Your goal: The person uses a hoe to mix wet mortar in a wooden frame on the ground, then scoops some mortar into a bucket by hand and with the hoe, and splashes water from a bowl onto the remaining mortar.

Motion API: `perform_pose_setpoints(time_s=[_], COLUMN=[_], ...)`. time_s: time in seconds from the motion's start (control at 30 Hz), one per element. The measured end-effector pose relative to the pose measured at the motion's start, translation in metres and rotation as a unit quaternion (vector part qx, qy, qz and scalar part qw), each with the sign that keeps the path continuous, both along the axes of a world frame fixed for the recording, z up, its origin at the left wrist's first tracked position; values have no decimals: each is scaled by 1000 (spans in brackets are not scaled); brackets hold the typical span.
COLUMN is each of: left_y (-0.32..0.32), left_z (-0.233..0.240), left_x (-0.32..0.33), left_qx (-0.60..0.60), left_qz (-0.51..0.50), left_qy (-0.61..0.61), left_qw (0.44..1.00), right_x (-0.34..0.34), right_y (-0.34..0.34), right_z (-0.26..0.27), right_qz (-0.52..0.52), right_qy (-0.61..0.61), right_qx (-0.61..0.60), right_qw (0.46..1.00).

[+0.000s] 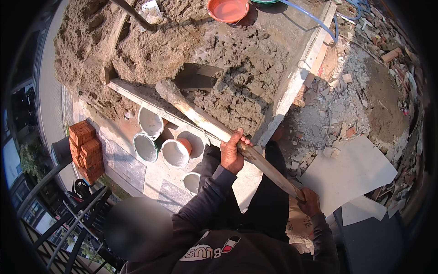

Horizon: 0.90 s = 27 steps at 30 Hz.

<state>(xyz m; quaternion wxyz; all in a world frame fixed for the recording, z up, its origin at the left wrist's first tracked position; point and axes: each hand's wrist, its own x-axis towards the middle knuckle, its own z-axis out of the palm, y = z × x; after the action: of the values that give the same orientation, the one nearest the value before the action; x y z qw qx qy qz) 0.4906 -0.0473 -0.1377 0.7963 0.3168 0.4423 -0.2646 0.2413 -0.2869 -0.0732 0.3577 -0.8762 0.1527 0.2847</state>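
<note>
A long wooden handle point(205, 120) of what appears to be a hoe runs diagonally in front of me. My left hand point(233, 151) is wrapped around its middle, and my right hand point(309, 202) grips the near end. At the far end, a broad dark metal blade point(196, 76) rests in wet grey mortar point(236, 111), its edge partly buried. The mortar lies in a board-sided mixing trough point(291, 85), piled against its near corner. Paler sandy material point(154, 51) fills the far left part.
Several mortar-stained buckets point(176, 154) stand left of the trough, near stacked red bricks point(85, 150). An orange basin point(227, 9) of liquid and a blue hose point(311, 17) are at the far side. Rubble point(342, 96) and a pale sheet point(349, 171) lie right.
</note>
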Motion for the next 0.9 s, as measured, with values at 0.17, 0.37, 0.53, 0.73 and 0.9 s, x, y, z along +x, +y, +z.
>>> perform_pose_setpoints(time_s=[0.17, 0.37, 0.53, 0.73, 0.9], left_y=[-22, -55, -62, -29, -8], left_z=[-61, -174, -187, -166, -107], left_x=[-13, 58, 30, -3, 41], left_qx=[86, 223, 185, 157, 127], left_qz=[-34, -84, -132, -55, -26], left_qy=[39, 143, 121, 114, 20], left_qw=[995, 961, 966, 979, 991], right_x=[-12, 58, 15, -5, 33], right_y=[-1, 26, -4, 9, 6], right_z=[2, -40, -78, -80, -84], right_qz=[-40, -112, -125, -101, -88], right_qy=[93, 161, 117, 90, 33], right_qx=[37, 74, 72, 13, 37], right_qw=[994, 978, 983, 991, 995])
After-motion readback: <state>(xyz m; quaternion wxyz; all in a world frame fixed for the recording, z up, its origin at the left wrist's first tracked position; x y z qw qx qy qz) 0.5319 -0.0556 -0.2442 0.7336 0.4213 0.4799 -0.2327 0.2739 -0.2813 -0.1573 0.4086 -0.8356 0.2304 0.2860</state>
